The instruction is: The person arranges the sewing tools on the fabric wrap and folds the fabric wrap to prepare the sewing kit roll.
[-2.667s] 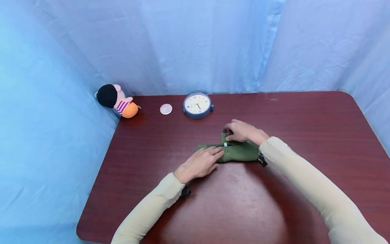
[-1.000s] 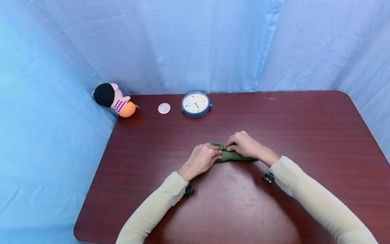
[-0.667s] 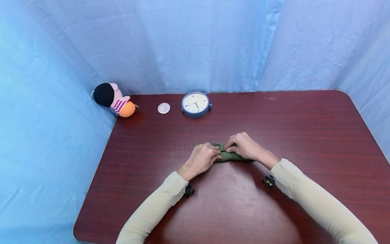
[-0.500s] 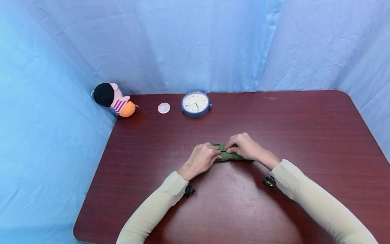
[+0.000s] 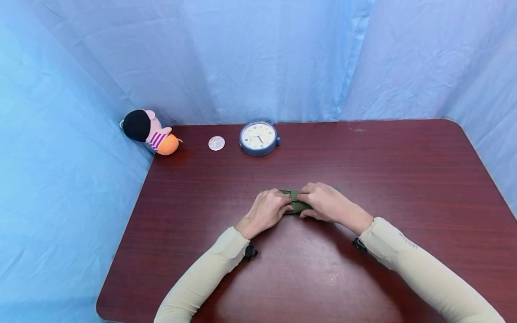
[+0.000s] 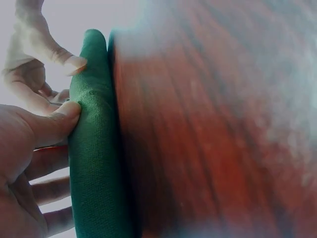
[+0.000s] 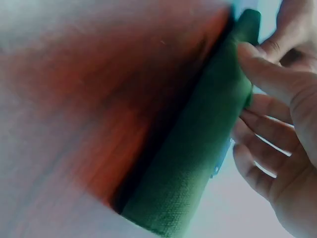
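A long green cloth pouch (image 5: 298, 207) lies on the table between both hands, its middle showing in the head view. A short green strap (image 5: 294, 194) folds over the top toward the near side. My left hand (image 5: 264, 211) holds the pouch's left part, thumb on the near face and fingers on top. On its right part, my right hand (image 5: 327, 202) grips with fingers over the top and thumb low in front. Both wrist views show the thumbs pressed on the rounded cloth (image 6: 94, 148). The hands hide both ends of the pouch in the head view.
A blue round clock (image 5: 258, 138) stands at the table's back edge. Left of it lies a pale shiny disc (image 5: 216, 143). A plush toy (image 5: 149, 131) with a black head sits at the back left corner. Blue curtains (image 5: 258, 58) hang behind the dark red table (image 5: 404, 179).
The strap pointed away at first, then my right hand brought it down over the front and pinched it. Now that hand has spread around the pouch. My left hand stays in place.
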The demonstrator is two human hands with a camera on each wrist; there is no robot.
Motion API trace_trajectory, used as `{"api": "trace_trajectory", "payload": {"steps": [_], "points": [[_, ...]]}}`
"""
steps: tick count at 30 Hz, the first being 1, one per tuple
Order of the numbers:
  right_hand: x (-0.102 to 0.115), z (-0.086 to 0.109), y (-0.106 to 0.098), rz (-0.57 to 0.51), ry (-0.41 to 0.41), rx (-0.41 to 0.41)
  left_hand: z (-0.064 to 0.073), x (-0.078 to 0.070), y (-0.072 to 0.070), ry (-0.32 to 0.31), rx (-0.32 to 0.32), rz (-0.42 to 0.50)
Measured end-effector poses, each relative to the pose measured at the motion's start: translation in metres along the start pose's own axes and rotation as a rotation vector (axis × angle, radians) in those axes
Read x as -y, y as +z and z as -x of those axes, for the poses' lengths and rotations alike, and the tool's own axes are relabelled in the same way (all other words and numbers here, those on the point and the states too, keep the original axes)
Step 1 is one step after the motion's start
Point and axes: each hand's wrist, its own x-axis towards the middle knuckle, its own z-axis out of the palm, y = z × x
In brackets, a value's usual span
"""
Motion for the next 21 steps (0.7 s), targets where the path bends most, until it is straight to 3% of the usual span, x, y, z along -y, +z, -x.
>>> {"api": "trace_trajectory", "payload": {"steps": [6, 9, 21], "points": [[0.005, 0.002, 0.008, 0.183, -0.064, -0.077, 0.001, 0.000, 0.002, -0.006, -0.055, 0.010], [0.006, 0.003, 0.012, 0.227, -0.089, -0.112, 0.001, 0.000, 0.002, 0.015, -0.047, 0.009], [0.008, 0.008, 0.020, 0.223, -0.096, -0.165, -0.003, -0.002, -0.001, 0.042, 0.014, -0.063]]}}
